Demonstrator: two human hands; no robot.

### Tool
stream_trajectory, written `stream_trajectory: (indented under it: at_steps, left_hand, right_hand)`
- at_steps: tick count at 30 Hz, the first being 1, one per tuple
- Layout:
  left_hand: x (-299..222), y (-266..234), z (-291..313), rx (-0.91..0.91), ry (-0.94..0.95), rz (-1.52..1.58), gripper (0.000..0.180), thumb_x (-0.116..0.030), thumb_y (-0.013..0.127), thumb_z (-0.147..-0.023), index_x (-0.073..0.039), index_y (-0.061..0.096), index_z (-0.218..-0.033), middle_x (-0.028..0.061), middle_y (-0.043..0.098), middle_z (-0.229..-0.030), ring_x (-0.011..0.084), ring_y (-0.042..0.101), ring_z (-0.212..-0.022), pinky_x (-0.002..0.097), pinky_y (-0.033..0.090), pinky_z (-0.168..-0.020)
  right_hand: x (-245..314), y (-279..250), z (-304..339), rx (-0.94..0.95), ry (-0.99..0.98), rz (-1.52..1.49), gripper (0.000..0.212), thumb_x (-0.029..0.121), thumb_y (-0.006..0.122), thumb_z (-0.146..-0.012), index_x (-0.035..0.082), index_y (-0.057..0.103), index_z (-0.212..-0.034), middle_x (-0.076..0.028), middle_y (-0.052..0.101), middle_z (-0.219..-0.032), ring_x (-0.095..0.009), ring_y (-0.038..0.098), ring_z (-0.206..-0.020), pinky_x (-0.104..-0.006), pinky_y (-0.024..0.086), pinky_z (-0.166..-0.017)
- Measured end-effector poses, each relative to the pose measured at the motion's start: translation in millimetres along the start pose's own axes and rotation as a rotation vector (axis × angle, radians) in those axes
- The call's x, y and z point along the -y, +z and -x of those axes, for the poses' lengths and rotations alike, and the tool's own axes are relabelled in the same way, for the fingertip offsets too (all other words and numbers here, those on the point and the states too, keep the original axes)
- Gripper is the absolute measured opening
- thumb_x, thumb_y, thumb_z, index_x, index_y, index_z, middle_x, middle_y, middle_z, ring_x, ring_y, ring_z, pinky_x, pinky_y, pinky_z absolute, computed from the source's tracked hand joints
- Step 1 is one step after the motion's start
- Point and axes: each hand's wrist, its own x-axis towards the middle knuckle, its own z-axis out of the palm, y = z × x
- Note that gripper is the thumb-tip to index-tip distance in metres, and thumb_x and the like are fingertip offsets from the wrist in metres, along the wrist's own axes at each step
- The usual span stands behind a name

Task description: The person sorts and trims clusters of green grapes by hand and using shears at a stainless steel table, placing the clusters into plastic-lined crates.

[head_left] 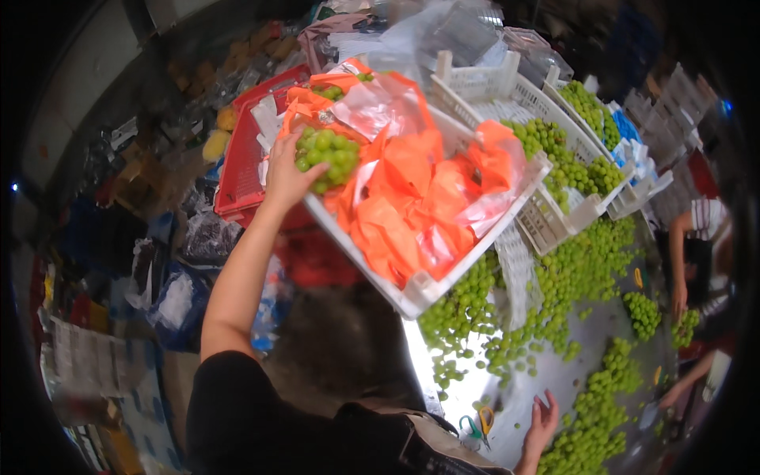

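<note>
My left hand (pixel 285 176) reaches out to the upper left and grips a bunch of green grapes (pixel 329 158). The bunch is at the left corner of a white plastic crate (pixel 358 258) lined with crumpled orange and clear bags (pixel 400 190). Whether the grapes touch the bags, I cannot tell. Down at the lower right, my right hand (pixel 541 423) has its fingers apart and nothing in them. It hovers by a metal table (pixel 467 388) where loose grapes (pixel 507 360) and scissors (pixel 481 427) with teal and orange handles lie.
A red crate (pixel 237 170) stands left of the white one. Further white crates (pixel 554 214) with grapes sit at the upper right. More grapes (pixel 590 419) heap along the table's right side. Two people's arms (pixel 678 261) work across the table. Bags and boxes (pixel 178 305) clutter the left.
</note>
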Motion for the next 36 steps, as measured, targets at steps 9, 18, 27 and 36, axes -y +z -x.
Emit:
stream_trajectory:
  at_steps: [9,18,27,36]
  left_hand:
    - [-20,-22,-16,0.307,-0.145,-0.169,0.026,-0.024,0.057,-0.081,-0.007,0.059,-0.101,0.0157,0.055,-0.111,0.0314,0.055,-0.1,0.0413,0.046,-0.08]
    - [-60,-17,-32,0.851,0.157,-0.539,0.028,-0.025,0.048,-0.082,-0.002,0.062,-0.087,0.019,0.064,-0.083,0.0363,0.061,-0.08,0.0459,0.048,-0.071]
    - [-73,28,-13,0.703,0.095,-0.31,0.028,-0.024,0.049,-0.079,0.0,0.062,-0.085,0.022,0.063,-0.084,0.0375,0.061,-0.079,0.0446,0.047,-0.073]
    - [-50,27,-145,0.754,-0.456,0.378,0.021,-0.019,0.052,-0.084,-0.003,0.061,-0.074,0.001,0.051,-0.059,0.0078,0.043,-0.046,0.0242,0.03,-0.04]
  right_hand:
    - [-11,-3,8,-0.064,-0.005,0.001,0.04,0.005,0.051,-0.087,0.002,0.043,-0.127,-0.011,0.051,-0.123,-0.019,0.052,-0.108,-0.029,0.039,-0.089]
    - [-22,-1,8,-0.056,-0.019,-0.075,0.04,0.004,0.052,-0.087,0.003,0.044,-0.126,-0.01,0.048,-0.128,-0.019,0.052,-0.11,-0.0299,0.039,-0.092]
    - [-26,0,22,-0.077,0.003,-0.111,0.042,0.001,0.054,-0.083,0.002,0.046,-0.125,-0.011,0.05,-0.126,-0.02,0.053,-0.107,-0.031,0.042,-0.091]
    - [-26,-7,23,-0.106,0.02,-0.127,0.042,0.002,0.054,-0.083,0.002,0.047,-0.124,-0.011,0.05,-0.126,-0.02,0.054,-0.107,-0.0314,0.042,-0.091]
